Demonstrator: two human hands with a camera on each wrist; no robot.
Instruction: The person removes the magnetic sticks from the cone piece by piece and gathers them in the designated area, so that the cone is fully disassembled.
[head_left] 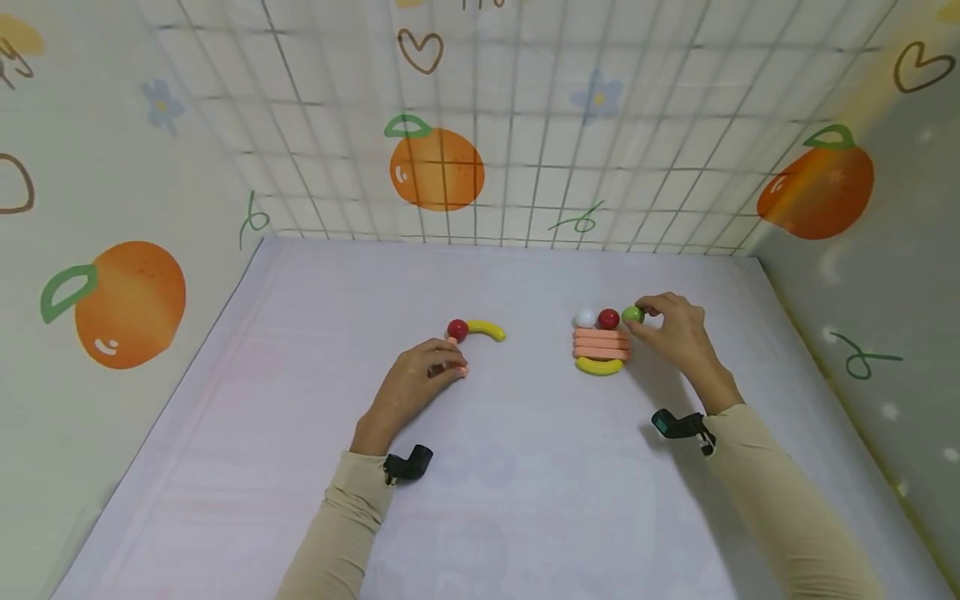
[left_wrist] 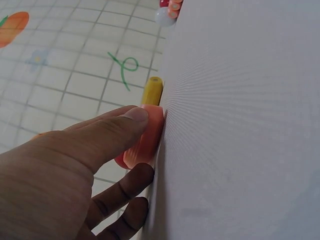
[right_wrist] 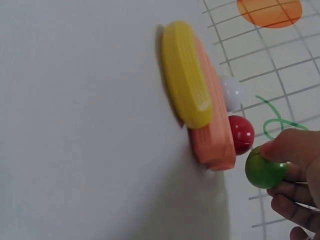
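Observation:
In the head view my left hand (head_left: 411, 379) holds a pink stick (left_wrist: 148, 137) between thumb and fingers, low at the table surface. Just beyond that stick lie a red ball (head_left: 457, 330) and a yellow curved piece (head_left: 487, 330), end to end. My right hand (head_left: 677, 335) pinches a green ball (right_wrist: 265, 167) between thumb and fingertips. Left of the green ball sit a second red ball (head_left: 608, 318) and a white ball (head_left: 585, 318). These line the far side of several stacked pink sticks (head_left: 602, 343), with another yellow curved piece (head_left: 599, 367) along their near side.
A pale cloth covers the table (head_left: 525, 483). Behind it rises a white grid-patterned backdrop (head_left: 525, 200) printed with oranges, and patterned side walls stand left and right. A black wrist camera (head_left: 408, 464) is strapped to the left sleeve, another (head_left: 678, 424) to the right.

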